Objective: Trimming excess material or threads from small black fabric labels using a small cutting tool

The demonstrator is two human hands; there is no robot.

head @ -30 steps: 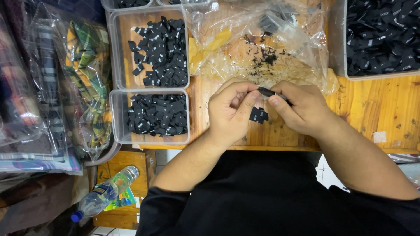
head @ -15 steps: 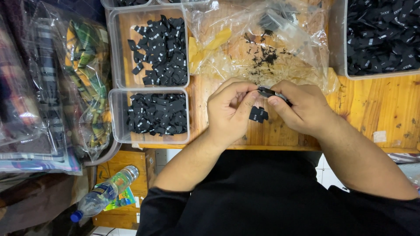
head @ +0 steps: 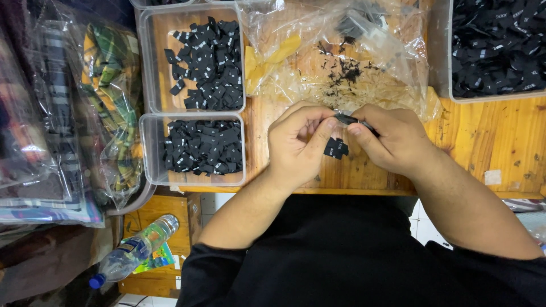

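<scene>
Still both hands' fingers (head: pixel 329 126) pinching one black label (head: pixel 348 120) (another (head: pixel 335 148) below), unmoved since before

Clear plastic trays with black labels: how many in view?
3. One at upper left of the table, one directly below it at the table edge, one at far right, cropped. More rims at the top edge may be hidden.

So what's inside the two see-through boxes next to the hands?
Both clear boxes, the near one and the far one, hold heaps of small black fabric labels. The far box shows bare wood beside its heap. Whatever lies beneath the piles is covered.
</scene>
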